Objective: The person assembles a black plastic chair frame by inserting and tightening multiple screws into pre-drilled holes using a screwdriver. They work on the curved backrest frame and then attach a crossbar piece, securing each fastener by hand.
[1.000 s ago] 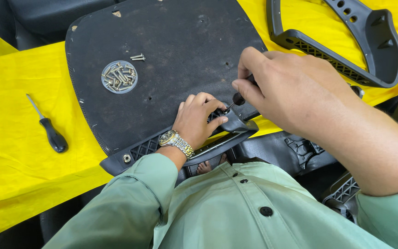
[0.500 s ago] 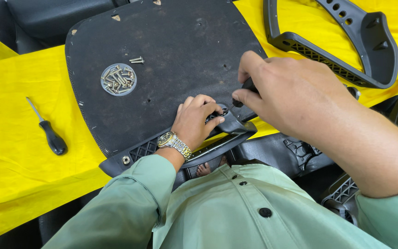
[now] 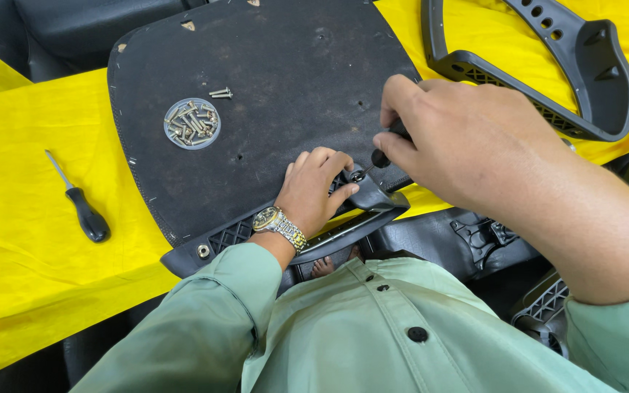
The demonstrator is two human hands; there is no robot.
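Note:
A black chair seat board [image 3: 271, 65] lies upside down on a yellow cloth [image 3: 23, 247]. My left hand [image 3: 316, 191], with a metal wristwatch [image 3: 278, 224], presses on a black plastic bracket [image 3: 373, 200] at the board's near edge. My right hand [image 3: 467, 142] grips a black-handled screwdriver [image 3: 384, 154], its tip set on a screw in that bracket, just beside my left fingertips. A round clear lid holding several screws [image 3: 192, 123] rests on the board, with loose screws [image 3: 220, 92] a little beyond it.
A second screwdriver [image 3: 81, 207] with a black handle lies on the cloth at the left. A black curved plastic armrest frame [image 3: 584, 80] sits at the upper right. More black plastic chair parts [image 3: 489, 233] lie under my right forearm.
My right hand has shifted slightly left and lower, bringing the screwdriver tip onto the bracket screw. My left hand stays on the bracket.

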